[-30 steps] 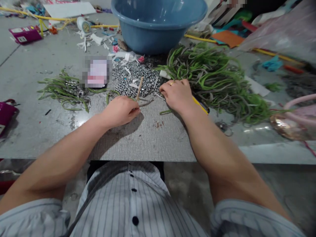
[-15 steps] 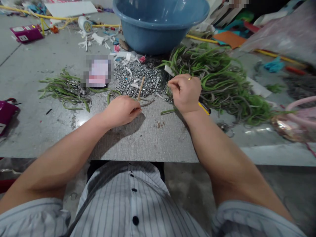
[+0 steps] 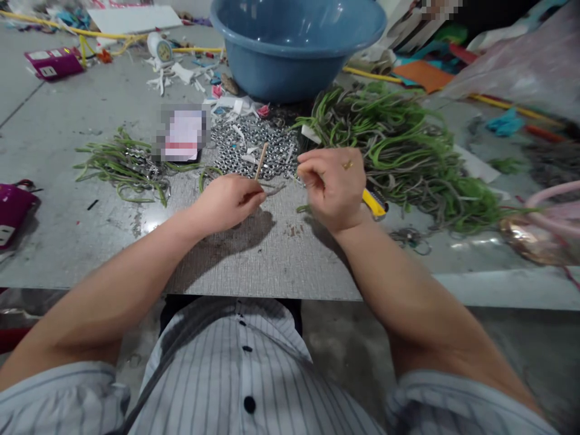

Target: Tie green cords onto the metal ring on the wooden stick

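My left hand [image 3: 226, 202] rests on the grey table [image 3: 272, 254], fingers closed on a thin wooden stick [image 3: 260, 161] that points up and away, with the end of a green-grey cord [image 3: 273, 190] at its fingertips. My right hand [image 3: 333, 184] hovers just right of it, fingers pinched together on something too small to make out. A heap of small metal rings [image 3: 254, 148] lies right behind both hands. A big tangle of green and grey cords [image 3: 399, 151] spreads to the right. A yellow utility knife [image 3: 374, 203] shows under my right wrist.
A blue plastic basin [image 3: 296, 42] stands at the back centre. A smaller bunch of green cords with rings [image 3: 122, 169] lies at the left. Paper scraps [image 3: 176, 72], a magenta box [image 3: 54, 60] and a pink-handled thing [image 3: 544, 211] at the right edge crowd the table.
My right hand lifted off the ring heap, closed into a pinch and drew back toward my left hand. The left hand stayed put with the stick.
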`<action>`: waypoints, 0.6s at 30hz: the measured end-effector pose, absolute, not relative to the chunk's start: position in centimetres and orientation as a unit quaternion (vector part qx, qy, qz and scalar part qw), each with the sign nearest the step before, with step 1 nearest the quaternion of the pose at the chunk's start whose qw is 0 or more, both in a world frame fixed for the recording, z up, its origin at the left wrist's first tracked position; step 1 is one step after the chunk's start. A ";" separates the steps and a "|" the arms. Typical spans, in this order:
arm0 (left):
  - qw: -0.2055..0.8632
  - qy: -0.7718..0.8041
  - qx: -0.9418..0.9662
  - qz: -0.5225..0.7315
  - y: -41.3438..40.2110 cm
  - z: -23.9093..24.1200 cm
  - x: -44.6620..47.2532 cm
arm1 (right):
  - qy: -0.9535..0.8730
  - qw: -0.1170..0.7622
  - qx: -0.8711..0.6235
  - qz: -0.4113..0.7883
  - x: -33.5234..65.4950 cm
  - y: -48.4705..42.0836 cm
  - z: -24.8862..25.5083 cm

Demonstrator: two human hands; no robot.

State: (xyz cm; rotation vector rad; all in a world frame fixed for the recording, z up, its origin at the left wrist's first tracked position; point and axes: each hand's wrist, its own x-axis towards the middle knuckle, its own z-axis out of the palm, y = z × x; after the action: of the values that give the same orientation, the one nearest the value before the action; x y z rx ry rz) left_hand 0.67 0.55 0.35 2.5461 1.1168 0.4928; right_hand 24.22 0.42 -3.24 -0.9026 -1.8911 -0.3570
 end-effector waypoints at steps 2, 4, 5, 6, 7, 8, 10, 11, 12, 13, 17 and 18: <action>0.213 0.395 0.869 0.209 0.4 0.6 0.7 | -0.793 0.470 -0.346 -0.174 23.2 -0.8 -2.7; 0.284 0.398 0.842 0.230 0.3 0.9 0.8 | -0.816 0.445 -0.317 -0.190 22.2 -1.9 -2.3; 0.321 0.398 0.827 0.234 0.2 1.0 0.9 | -0.819 0.452 -0.290 -0.201 21.8 -2.4 -2.2; 0.359 0.396 0.813 0.232 0.1 1.2 0.9 | -0.822 0.466 -0.260 -0.201 21.3 -2.9 -2.1; 0.398 0.391 0.799 0.226 0.1 1.4 0.9 | -0.829 0.476 -0.231 -0.180 20.8 -3.3 -2.0; 0.438 0.382 0.785 0.215 0.1 1.5 0.9 | -0.845 0.467 -0.229 -0.122 20.3 -3.6 -1.9; 0.507 0.361 0.760 0.187 0.0 1.7 0.8 | -0.876 0.403 -0.263 0.022 19.5 -4.1 -1.6; 0.534 0.352 0.749 0.175 0.0 1.7 0.8 | -0.886 0.368 -0.272 0.070 19.1 -4.2 -1.4; 0.553 0.348 0.738 0.166 0.0 1.7 0.7 | -0.896 0.337 -0.273 0.099 18.8 -4.3 -1.2; 0.565 0.350 0.730 0.161 0.0 1.7 0.6 | -0.904 0.311 -0.271 0.113 18.7 -4.4 -1.0; 0.518 0.372 0.752 0.164 0.1 1.8 0.4 | -0.915 0.261 -0.290 0.100 18.8 -4.4 -0.5; 0.474 0.373 0.781 0.164 0.1 1.9 0.4 | -0.909 0.263 -0.309 0.090 19.0 -4.4 -0.6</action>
State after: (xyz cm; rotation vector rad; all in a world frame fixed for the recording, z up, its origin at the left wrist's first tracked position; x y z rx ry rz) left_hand 0.36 0.13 1.86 1.9103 0.9122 0.4002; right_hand 19.00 -4.39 -0.56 -0.8365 -2.4597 0.2441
